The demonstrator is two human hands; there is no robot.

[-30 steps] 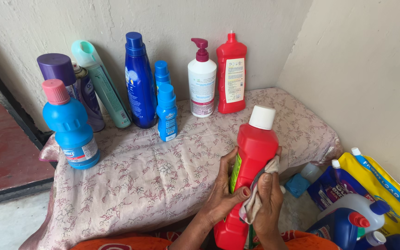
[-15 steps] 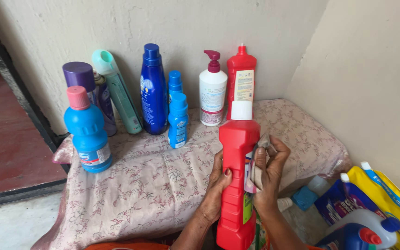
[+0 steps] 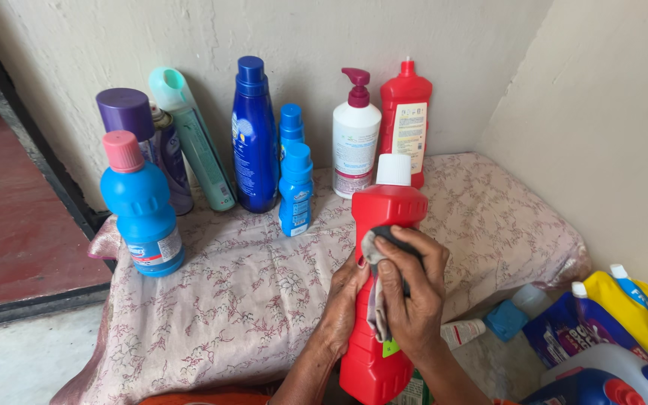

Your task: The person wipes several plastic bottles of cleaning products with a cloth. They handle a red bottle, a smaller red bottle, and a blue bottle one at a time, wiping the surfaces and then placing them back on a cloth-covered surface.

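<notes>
The tall red plastic bottle with a white cap (image 3: pixel 382 262) stands upright, long axis vertical, cap pointing up, at the near edge of the floral cloth-covered ledge (image 3: pixel 249 292). The left hand (image 3: pixel 345 300) grips its side, fingers wrapped. The right hand (image 3: pixel 412 289) presses a grey rag (image 3: pixel 375 281) against its front. Open cloth lies to the left; 8 bottles (image 3: pixel 255 135) line the rear wall.
</notes>
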